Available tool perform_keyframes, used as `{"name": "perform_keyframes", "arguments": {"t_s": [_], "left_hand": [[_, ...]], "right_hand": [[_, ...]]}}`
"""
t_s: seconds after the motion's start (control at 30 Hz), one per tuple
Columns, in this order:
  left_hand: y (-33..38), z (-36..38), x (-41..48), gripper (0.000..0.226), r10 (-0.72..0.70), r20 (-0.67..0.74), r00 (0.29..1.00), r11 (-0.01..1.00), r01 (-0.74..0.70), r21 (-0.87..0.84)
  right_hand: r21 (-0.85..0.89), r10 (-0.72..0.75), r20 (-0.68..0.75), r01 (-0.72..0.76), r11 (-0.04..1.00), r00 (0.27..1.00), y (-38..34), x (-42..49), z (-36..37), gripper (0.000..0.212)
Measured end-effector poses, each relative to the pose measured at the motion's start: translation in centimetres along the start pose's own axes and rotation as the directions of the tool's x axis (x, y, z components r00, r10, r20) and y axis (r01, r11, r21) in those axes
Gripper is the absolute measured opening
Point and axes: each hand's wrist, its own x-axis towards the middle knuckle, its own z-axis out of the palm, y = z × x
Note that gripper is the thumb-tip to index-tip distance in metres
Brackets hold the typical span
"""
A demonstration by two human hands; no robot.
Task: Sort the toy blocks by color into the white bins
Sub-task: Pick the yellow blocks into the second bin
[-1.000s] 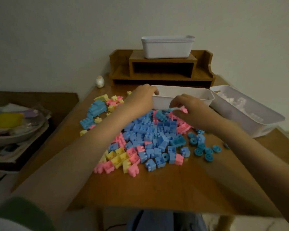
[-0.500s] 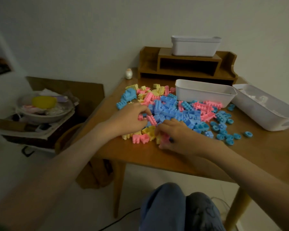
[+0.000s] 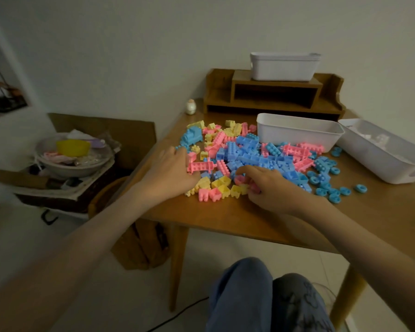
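While our left hand [image 3: 171,173] lies flat and loose-fingered on the near-left edge of the block pile [image 3: 254,159], touching a long pink block [image 3: 200,166] without gripping it, our right hand [image 3: 272,188] curls over small pink blocks [image 3: 243,181] at the pile's near edge; whether it grips them we cannot tell. Two white bins [image 3: 297,133] stand just behind and right of the pile; a third [image 3: 284,67] sits on a wooden shelf [image 3: 273,97] farther back.

The blocks [image 3: 247,159] are pink, blue and yellow. The little wheels [image 3: 333,188] on the right are blue. The bins [image 3: 297,130] are white. The table [image 3: 261,219] is brown wood. A yellow cup [image 3: 72,147] sits far left.
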Motion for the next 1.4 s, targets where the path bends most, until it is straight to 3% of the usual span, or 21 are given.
{"name": "perform_keyframes", "arguments": {"t_s": [0.13,0.23,0.4,0.67,0.8,1.0,1.13,1.27,1.4], "left_hand": [[-0.4,0.0,-0.7,0.03,0.023,0.196,0.98,0.995,-0.041,0.089],[-0.6,0.1,-0.6,0.03,0.047,0.238,0.97,0.993,-0.071,0.095],[-0.4,0.4,-0.4,0.025,0.08,0.224,0.971,0.99,-0.103,0.093],[-0.2,0.9,0.2,0.024,0.101,0.156,0.983,0.994,-0.107,0.028],[-0.1,1.0,0.3,0.021,0.101,0.093,0.99,0.995,-0.102,0.003],[0.3,1.1,0.1,0.019,0.117,0.094,0.989,0.993,-0.115,-0.022],[0.6,1.1,0.2,0.021,0.104,0.128,0.986,0.994,-0.1,-0.034],[0.6,0.8,0.7,0.026,0.067,0.232,0.97,0.997,-0.06,-0.039],[0.6,0.8,1.1,0.025,0.058,0.233,0.971,0.993,-0.031,-0.115]], "right_hand": [[-0.07,-0.038,0.017,0.039,0.997,0.999,-0.2,0.2,0.3,0.039],[-0.041,-0.034,0.047,0.036,0.999,0.998,-0.3,0.5,0.5,0.039],[0.052,-0.038,-0.011,0.039,0.998,0.999,-0.5,0.7,0.5,0.035],[0.064,-0.064,-0.077,0.069,0.996,0.995,0.0,1.2,0.8,0.031],[0.042,-0.063,-0.196,0.073,0.996,0.979,0.5,1.1,0.9,0.026],[0.146,-0.151,-0.029,0.153,0.977,0.988,-0.6,0.4,0.6,0.021],[0.046,-0.156,0.076,0.153,0.987,0.985,-1.2,0.4,0.9,0.025],[-0.103,-0.18,0.077,0.188,0.977,0.981,-1.4,1.0,1.3,0.04],[-0.218,-0.156,0.056,0.165,0.962,0.986,-1.6,1.5,2.2,0.041]]}}
